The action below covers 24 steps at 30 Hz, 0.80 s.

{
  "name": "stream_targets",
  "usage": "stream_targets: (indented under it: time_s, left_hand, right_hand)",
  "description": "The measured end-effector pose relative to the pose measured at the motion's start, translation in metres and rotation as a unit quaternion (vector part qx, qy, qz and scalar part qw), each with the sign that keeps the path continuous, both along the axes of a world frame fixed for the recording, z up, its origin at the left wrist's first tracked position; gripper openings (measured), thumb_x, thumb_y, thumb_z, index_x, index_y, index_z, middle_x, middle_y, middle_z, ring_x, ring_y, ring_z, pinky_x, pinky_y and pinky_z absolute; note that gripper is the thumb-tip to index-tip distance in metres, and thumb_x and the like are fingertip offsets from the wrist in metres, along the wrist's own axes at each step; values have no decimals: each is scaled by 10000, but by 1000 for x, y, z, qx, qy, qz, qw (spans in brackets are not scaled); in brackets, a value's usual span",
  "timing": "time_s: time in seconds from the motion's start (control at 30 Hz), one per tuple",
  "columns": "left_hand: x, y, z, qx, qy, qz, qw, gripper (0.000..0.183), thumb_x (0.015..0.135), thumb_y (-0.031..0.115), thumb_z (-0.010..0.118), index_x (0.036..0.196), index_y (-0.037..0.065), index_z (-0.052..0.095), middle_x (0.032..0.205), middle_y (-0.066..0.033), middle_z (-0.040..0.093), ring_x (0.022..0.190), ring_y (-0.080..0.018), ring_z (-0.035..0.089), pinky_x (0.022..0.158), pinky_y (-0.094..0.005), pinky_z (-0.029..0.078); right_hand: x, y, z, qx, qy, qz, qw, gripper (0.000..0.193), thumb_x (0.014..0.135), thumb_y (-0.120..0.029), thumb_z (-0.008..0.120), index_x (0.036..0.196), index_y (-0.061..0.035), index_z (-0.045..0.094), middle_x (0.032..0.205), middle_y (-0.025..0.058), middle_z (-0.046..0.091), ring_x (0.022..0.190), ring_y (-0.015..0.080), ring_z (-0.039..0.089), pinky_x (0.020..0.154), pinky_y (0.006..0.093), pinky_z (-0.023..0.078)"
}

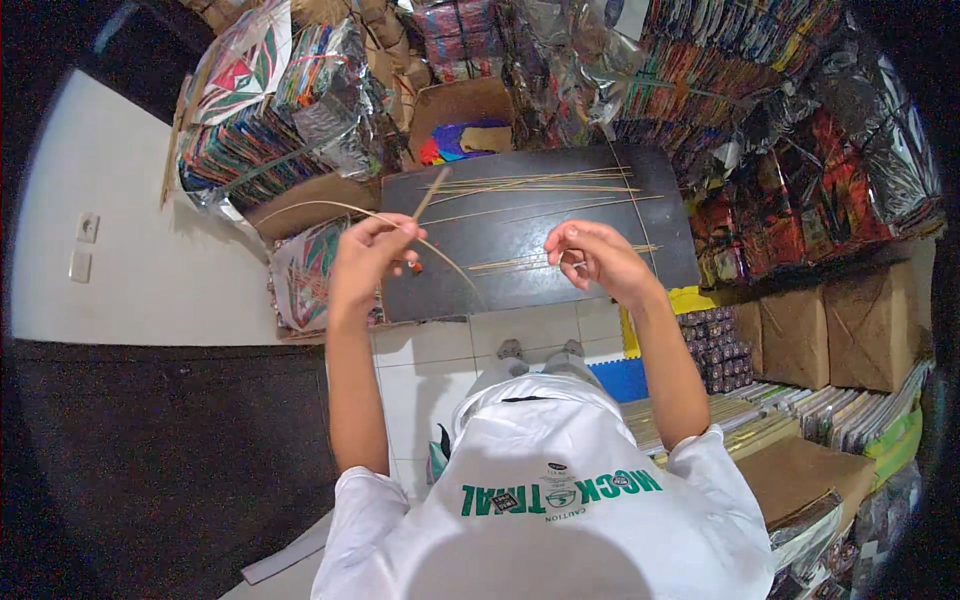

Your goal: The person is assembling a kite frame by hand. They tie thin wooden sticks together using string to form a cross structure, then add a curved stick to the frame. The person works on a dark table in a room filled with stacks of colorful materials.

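Observation:
My left hand (378, 258) is closed above the left part of a dark table (560, 290). Its fingers grip a thin bamboo stick (335, 203), which bows in an arc past both sides of the hand. A shorter, wider tan strip (432, 192) rises from the same fingers, slightly blurred. My right hand (603, 262) hovers over the table's right half, fingers curled together; anything between them is too small to make out. Under it lie several thin sticks (505, 264). Farther back are a loose bunch of bamboo sticks (520, 186) and a single stick (530, 211).
A pale thread (640, 215) crosses the table's right end. Behind the table stand an open cardboard box (460, 100) with colourful material and plastic-wrapped stacks (710, 60). At left is another stack (250, 140) by a white wall (120, 200). Brown parcels (865, 330) line the right.

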<state>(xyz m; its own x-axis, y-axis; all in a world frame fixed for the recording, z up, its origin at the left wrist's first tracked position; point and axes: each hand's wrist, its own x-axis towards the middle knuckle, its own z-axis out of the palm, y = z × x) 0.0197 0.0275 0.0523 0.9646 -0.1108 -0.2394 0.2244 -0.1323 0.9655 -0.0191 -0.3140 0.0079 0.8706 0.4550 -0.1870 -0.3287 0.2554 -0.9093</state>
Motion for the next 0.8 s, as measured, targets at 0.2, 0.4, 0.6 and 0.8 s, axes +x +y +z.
stream_targets:
  time_s: [0.2,0.4,0.6,0.8]
  left_hand:
    - [0,-37,-14,-22,19,-63,998,251,921,225,723,1092,42,699,942,-56,733,691,-88,655,555,-207,490]
    - [4,-49,-25,-65,40,-98,992,237,933,217,715,1074,27,713,884,-45,716,677,-84,641,567,-207,492]
    - [12,-42,-24,-71,39,-147,986,239,941,230,707,1072,31,720,888,-37,708,670,-78,627,555,-213,472]
    - [20,-31,-23,-25,19,-166,986,262,940,276,693,1055,44,735,877,-24,711,673,-73,618,534,-219,428]
  right_hand:
    - [6,35,34,-115,-45,43,991,365,1041,-372,505,1033,-46,668,902,36,666,658,67,550,488,207,399]
    - [15,59,36,-144,-65,76,984,377,1048,-386,487,1037,-60,675,902,15,661,660,51,547,491,202,398]
    - [22,69,33,-141,-46,37,988,437,1058,-438,434,1047,-75,676,911,20,679,680,77,571,517,225,426]
    - [26,65,34,-90,-18,-36,995,562,1057,-512,392,1055,-26,674,907,48,682,698,93,576,527,229,434]
